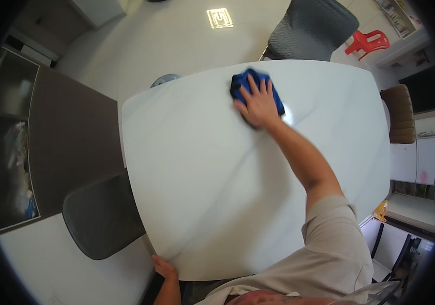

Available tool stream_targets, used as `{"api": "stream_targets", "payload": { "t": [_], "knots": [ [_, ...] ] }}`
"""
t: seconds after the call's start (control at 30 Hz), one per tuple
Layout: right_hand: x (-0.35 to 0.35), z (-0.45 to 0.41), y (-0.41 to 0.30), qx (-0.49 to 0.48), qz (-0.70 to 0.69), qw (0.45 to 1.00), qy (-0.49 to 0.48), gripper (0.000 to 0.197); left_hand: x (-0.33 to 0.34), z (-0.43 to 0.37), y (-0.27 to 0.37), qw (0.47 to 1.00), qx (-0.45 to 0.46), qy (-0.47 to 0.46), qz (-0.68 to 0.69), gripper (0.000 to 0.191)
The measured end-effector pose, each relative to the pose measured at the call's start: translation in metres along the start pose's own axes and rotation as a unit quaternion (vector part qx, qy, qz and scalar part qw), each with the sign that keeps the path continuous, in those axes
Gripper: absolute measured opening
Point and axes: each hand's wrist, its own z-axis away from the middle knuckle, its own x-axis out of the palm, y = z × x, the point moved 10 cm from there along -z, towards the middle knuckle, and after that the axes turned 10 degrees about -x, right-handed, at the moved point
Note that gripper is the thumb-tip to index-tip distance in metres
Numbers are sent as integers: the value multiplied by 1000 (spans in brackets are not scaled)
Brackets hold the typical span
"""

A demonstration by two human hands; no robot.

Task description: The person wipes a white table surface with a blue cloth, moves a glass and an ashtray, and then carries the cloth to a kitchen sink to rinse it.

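A white marble-patterned table (209,160) spreads out before me. My right hand (259,105) lies flat, fingers spread, on a blue cloth with dark edges (275,93), pressing it to the tabletop near the far edge. The arm reaches across the right half of the table. At the near left corner, my left hand (164,267) rests against the table's edge; part of its fingers is hidden there, so its grip does not show.
A grey padded chair (312,30) stands beyond the far edge, a dark chair (103,217) at the left, a brown chair (402,114) at the right. A red plastic stool (369,42) is farther back. A dark cabinet (72,141) stands left.
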Motion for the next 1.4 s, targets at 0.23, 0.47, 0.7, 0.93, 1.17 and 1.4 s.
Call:
{"api": "stream_targets", "payload": {
  "t": [0.23,0.47,0.7,0.93,1.17,1.4],
  "knots": [
    [-4,178,-2,45,-49,998,21,64,-12,-6,-8,999,11,7,-47,67],
    [-6,12,90,244,-23,968,59,69,-13,-14,-11,999,11,6,-39,66],
    [-6,-129,31,105,-64,989,82,69,-23,-26,-18,999,8,-6,31,62],
    [1,17,28,117,-43,992,31,68,-19,-9,-13,1000,2,3,14,64],
    [-9,63,190,371,-19,929,7,87,-14,-6,-11,1000,5,-14,-2,62],
    [-15,-67,-34,47,-66,986,147,78,-16,-9,-4,998,28,16,-59,62]
  ]
}}
